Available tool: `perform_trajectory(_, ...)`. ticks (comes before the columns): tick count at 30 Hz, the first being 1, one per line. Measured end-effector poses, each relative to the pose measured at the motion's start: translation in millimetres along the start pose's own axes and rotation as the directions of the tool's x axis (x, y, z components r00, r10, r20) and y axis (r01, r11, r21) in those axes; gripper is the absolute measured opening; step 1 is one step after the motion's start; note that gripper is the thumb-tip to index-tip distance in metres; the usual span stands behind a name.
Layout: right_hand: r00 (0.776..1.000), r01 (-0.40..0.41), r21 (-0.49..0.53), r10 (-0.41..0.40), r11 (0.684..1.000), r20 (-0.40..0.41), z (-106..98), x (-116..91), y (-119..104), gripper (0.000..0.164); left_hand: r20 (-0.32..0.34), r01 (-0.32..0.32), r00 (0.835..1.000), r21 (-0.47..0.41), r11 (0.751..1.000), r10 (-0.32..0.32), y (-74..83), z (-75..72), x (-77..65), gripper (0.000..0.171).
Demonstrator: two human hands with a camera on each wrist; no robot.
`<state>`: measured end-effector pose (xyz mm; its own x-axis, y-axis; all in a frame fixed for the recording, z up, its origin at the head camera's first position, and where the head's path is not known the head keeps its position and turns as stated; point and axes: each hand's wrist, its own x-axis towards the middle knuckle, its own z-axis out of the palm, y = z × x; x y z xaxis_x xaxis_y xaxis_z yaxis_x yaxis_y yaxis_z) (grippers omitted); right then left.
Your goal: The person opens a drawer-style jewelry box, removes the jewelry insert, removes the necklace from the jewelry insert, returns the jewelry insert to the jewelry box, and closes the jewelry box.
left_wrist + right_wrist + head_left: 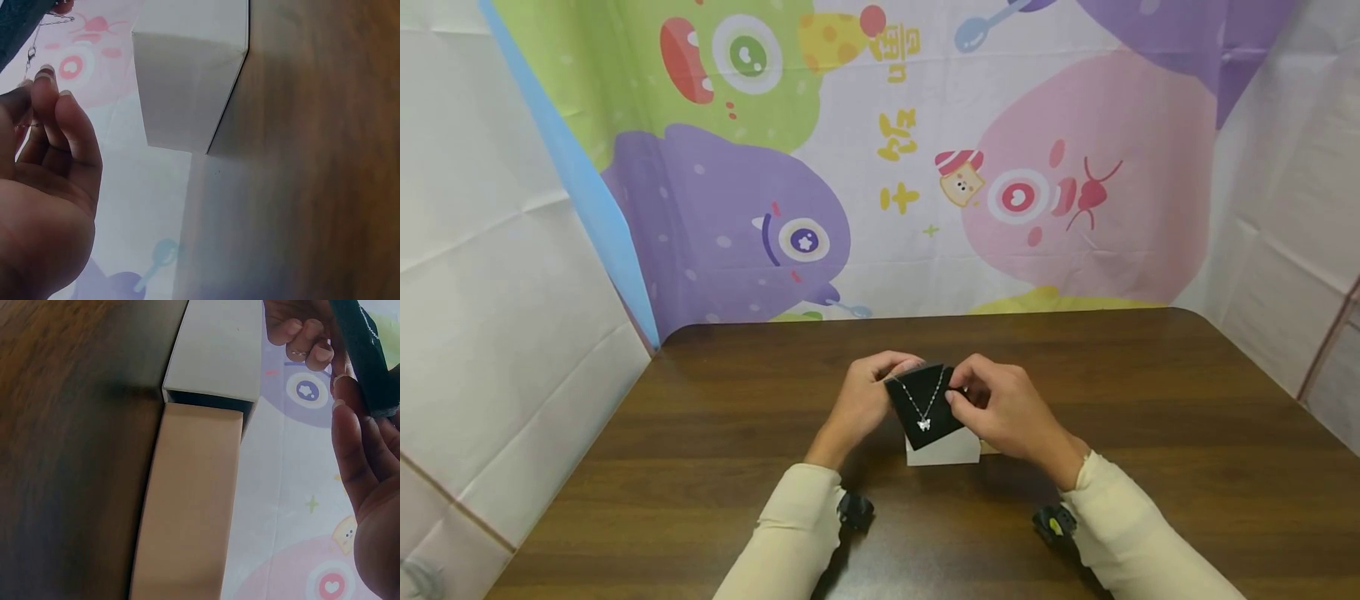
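Note:
A black necklace pad [942, 420] is held up, tilted, in the head view. A silver necklace [923, 423] with a butterfly pendant lies across its front. The right hand [1011, 412] grips the pad by its right edge; the right wrist view shows thumb and fingers around the pad's corner. At the pad's upper left, the left hand [861, 404] pinches the thin chain [31, 53] behind it, in the left wrist view. Part of that chain is hidden by the fingers. Just below the pad stands a white box sleeve [942, 451].
A tan drawer [187, 500] sticks partly out of the white sleeve toward the right. Both sit on the brown wooden table [737, 500]. Behind the table hangs a cloth with cartoon figures [925, 275]. Dark wrist cameras [855, 511] are strapped to both forearms.

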<state>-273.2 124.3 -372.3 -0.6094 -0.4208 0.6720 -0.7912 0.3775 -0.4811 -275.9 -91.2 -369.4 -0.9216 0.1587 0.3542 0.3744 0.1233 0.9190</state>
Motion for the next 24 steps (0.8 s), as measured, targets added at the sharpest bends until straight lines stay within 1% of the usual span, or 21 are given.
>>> perform_trajectory(2, 1.0, 0.001, -0.005, -0.001, 1.0, 0.004, 0, 0, 0, 0.019, -0.025, 0.004, 1.0, -0.006, 1.0, -0.004, -0.1, 0.5, 0.4, 0.018)
perform_trajectory(9, 1.0, 0.004, -0.028, -0.004, 1.0, 0.019, 0, 0, 1, 0.018, -0.074, -0.003, 0.997, 0.003, 1.0, 0.004, -33.3, -1.2, 11.7, 0.024)
perform_trajectory(12, 1.0, 0.002, -0.029, -0.002, 1.0, 0.024, 0, -1, 1, 0.018, -0.089, 0.004, 0.996, -0.014, 1.0, -0.005, -32.5, -0.8, 11.3, 0.023)
perform_trajectory(15, 1.0, 0.001, -0.026, -0.001, 1.0, 0.028, -1, -1, 1, 0.018, -0.099, 0.026, 0.995, -0.047, 0.999, -0.031, -32.6, -0.4, 11.7, 0.022)
perform_trajectory(20, 0.999, -0.006, -0.021, 0.007, 1.0, 0.039, -1, -1, 1, 0.016, -0.091, 0.058, 0.994, -0.096, 0.994, -0.067, -31.4, -1.1, 12.2, 0.021)
perform_trajectory(21, 0.999, -0.008, -0.021, 0.009, 1.0, 0.041, -1, -1, 1, 0.016, -0.087, 0.057, 0.994, -0.1, 0.993, -0.066, -29.8, -1.3, 12.0, 0.021)
perform_trajectory(24, 0.999, -0.013, -0.022, 0.014, 1.0, 0.047, -1, -1, 1, 0.016, -0.08, 0.053, 0.995, -0.101, 0.993, -0.061, -17.1, -1.6, 8.2, 0.019)
